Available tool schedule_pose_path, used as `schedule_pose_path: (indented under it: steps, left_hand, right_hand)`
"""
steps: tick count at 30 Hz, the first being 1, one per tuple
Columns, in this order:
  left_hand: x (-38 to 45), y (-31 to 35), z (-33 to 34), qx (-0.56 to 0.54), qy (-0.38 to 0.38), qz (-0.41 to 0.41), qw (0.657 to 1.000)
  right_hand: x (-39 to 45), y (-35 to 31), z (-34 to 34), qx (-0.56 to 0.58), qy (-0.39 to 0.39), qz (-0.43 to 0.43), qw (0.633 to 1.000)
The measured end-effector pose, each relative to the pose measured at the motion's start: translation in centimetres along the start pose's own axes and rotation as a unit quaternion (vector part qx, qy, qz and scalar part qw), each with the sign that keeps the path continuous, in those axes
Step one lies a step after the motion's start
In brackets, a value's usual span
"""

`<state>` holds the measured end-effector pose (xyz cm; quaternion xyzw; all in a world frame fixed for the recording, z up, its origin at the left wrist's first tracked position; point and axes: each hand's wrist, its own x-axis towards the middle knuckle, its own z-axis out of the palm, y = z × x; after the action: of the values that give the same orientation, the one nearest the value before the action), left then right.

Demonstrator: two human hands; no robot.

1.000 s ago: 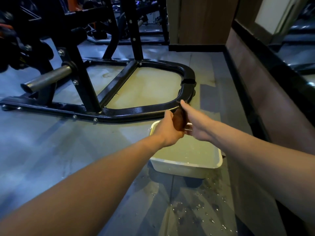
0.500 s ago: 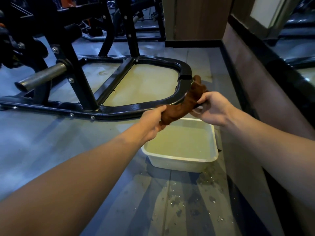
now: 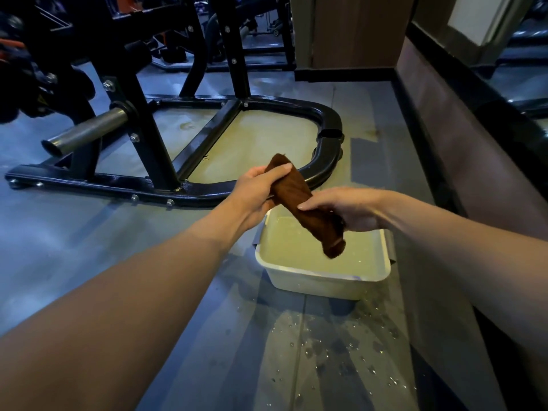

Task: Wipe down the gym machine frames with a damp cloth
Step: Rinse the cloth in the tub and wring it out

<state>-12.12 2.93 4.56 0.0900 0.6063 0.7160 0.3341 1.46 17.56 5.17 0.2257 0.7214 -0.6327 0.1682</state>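
Cloth: the brown cloth (image 3: 302, 200) was rolled into a thick twisted rope and held slantwise in the air, its upper end toward the machine, its lower end hanging over the basin.
Where it was: above the near-left part of the white basin (image 3: 323, 275), clear of the water, and just in front of the curved black frame (image 3: 329, 143) on the floor.
How it would handle: soft and limp, I judged, heavier than it looked from the water in it, and likely to drip; nothing about it could break. Wet and twisted, it might slide a little through a loose grasp.
Where to take hold: at both ends for wringing, as here; for wiping, bunched in one palm would serve better, to my eye.
Left hand: the left hand (image 3: 256, 192) gripped the upper end, fingers curled under the roll, thumb pressed flat along the top.
Right hand: the right hand (image 3: 345, 207) wrapped the roll lower down, fingers folded over it, fingertips (image 3: 302, 206) lying close together on the fabric.
Basin: held pale, cloudy water.
Floor: grey floor (image 3: 89, 247) with scattered droplets (image 3: 341, 348) on the near side of the basin.
Stage: wringing, I reckoned; the frame not yet touched by the cloth.
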Motion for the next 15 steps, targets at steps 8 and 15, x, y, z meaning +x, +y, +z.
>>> schedule_pose_path:
  steps: [8, 15]
  left_hand:
    - [-0.9, -0.8, 2.0, 0.07, -0.016, -0.053, 0.996]
    - [-0.9, -0.4, 1.1, 0.04, -0.034, -0.082, 0.995]
  right_hand:
    - [3.3, -0.2, 2.8, -0.203, 0.337, -0.238, 0.888]
    - [3.0, -0.1, 3.7, -0.223, 0.212, -0.233, 0.923]
